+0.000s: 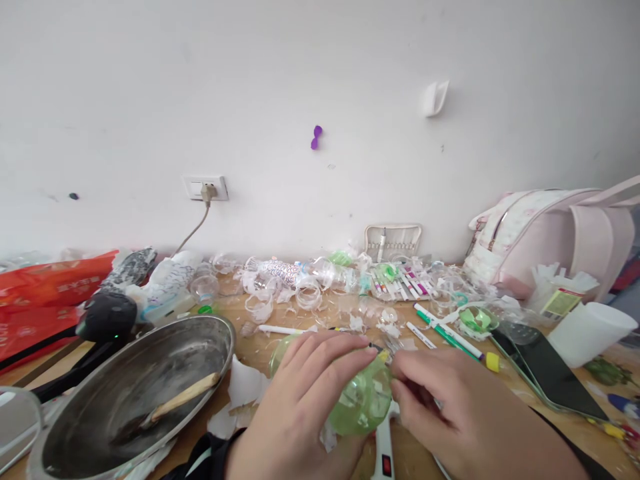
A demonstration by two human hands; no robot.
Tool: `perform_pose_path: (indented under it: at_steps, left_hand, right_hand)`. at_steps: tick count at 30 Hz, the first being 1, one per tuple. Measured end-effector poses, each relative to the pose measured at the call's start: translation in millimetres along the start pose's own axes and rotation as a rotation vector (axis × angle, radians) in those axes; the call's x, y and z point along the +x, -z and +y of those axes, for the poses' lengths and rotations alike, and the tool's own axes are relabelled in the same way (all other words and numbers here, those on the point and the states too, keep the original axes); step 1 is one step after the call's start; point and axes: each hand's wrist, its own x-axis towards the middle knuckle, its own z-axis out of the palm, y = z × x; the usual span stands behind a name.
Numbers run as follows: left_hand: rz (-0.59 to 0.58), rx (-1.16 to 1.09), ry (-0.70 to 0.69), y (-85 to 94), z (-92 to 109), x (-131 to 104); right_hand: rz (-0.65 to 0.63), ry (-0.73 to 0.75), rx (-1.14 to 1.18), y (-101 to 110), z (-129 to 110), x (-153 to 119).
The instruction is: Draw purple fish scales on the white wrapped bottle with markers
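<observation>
Grips a translucent green bottle [364, 403] at near centre with the left hand [313, 393], curling fingers over its top, and bends the right hand [447, 393] in at its right end, bunching fingers but cannot tell whether gripping anything. Has at near left a metal basin [85, 400] with a wooden-handled brush [185, 398] lying inside. Shows at right a white cup [590, 333], contents hidden, just beside a phone [560, 373].

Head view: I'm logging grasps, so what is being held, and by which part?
The left hand holds the green plastic piece by its rounded body. The right hand is at that piece's right end; whether it pinches anything cannot be told.
</observation>
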Motion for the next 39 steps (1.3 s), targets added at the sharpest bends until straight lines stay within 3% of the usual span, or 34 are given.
perform_pose_path:
  at_steps: [8,12,15,19,23,29,35,39]
  left_hand:
    - [0.025,0.021,0.023,-3.4,-0.7,0.4]
    - [0.128,0.085,-0.001,1.4,-6.1,-3.4]
    - [0.152,0.159,0.065,7.7,-11.8,-1.3]
    - [0.024,0.27,0.188,11.8,-18.1,5.5]
    - [-0.118,0.249,0.187,10.0,-18.0,7.3]
    - [-0.215,-0.115,0.393,6.7,-13.9,5.1]
    - [-0.16,-0.784,0.644,3.4,-16.8,8.0]
    - [-0.175,-0.957,0.794,1.5,-18.7,5.3]
  right_hand:
    - [0.075,0.054,0.02,1.3,0.6,-0.1]
    - [0.169,-0.012,0.033,2.3,8.0,3.3]
    - [0.223,-0.074,0.052,5.8,17.5,5.2]
    - [0.255,-0.126,0.086,11.0,25.9,4.0]
    - [0.246,-0.1,0.073,9.3,24.6,4.1]
    - [0.211,-0.083,0.105,1.4,17.7,8.5]
    - [0.185,-0.154,0.23,1.6,13.1,10.4]
    - [0.14,-0.105,0.274,1.0,11.2,14.0]
